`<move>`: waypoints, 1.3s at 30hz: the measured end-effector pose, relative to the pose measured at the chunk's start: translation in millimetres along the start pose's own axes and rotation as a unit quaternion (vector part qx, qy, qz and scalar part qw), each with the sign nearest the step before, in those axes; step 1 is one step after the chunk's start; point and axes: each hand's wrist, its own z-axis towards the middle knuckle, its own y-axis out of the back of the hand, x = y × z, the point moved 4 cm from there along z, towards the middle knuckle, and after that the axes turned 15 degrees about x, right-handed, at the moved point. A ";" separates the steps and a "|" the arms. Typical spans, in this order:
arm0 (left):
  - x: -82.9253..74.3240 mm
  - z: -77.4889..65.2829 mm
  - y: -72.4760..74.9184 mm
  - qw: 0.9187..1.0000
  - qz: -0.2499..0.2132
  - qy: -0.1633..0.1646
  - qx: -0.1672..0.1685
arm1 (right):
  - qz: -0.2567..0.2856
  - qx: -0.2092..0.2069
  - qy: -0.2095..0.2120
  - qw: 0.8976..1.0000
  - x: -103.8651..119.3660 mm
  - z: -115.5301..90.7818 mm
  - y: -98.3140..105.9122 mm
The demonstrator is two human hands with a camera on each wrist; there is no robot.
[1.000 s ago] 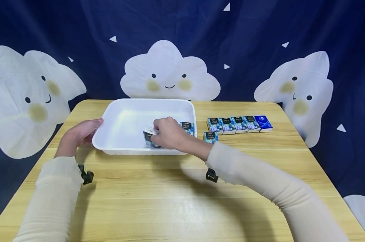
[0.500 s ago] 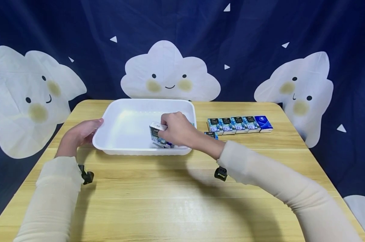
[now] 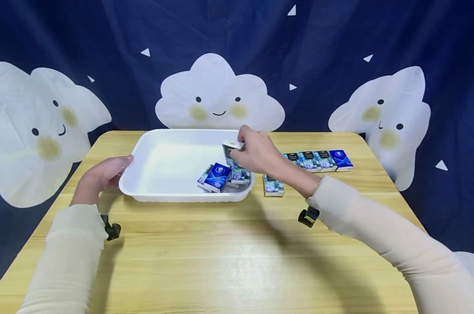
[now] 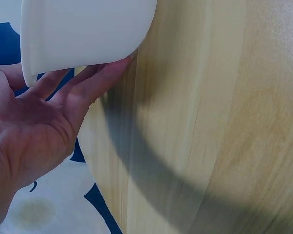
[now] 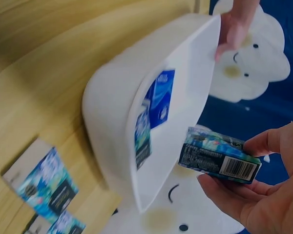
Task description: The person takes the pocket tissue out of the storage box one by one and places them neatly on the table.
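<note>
My left hand (image 3: 108, 172) holds the left end of a white plastic tub (image 3: 182, 197), thumb at the rim and fingers beneath the wall in the left wrist view (image 4: 49, 114). My right hand (image 3: 259, 150) pinches a small floral pocket tissue pack (image 5: 219, 155) by one end, over the tub's right side. Its barcode end shows in the right wrist view. Inside the tub a blue tissue pack (image 3: 218, 175) leans over floral ones (image 3: 240, 175) in the front right corner, partly overlapping.
A row of floral tissue packs (image 3: 310, 161) ends in a blue pack (image 3: 341, 160) on the wooden table (image 3: 221, 261), right of the tub. One floral pack (image 3: 274, 186) lies in front of the row. A dark cloud-print curtain (image 3: 323, 39) hangs behind.
My right hand has moved right and away with the floral tissue pack, from the tub's front toward its right side. The packs in the corner have come into sight. My left hand stays put.
</note>
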 end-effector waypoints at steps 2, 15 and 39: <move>0.0 -0.4 0.0 1.000 0.002 0.002 0.000 | -0.001 -0.006 -0.004 1.000 -7.6 -2.4 4.4; 1.5 -0.3 0.7 1.000 0.001 0.010 -0.003 | -0.004 -0.021 -0.052 0.998 -60.3 -20.1 21.0; -2.3 -3.3 -0.9 1.000 -0.001 0.020 -0.006 | -0.031 0.133 -0.152 0.979 -149.6 -52.0 4.0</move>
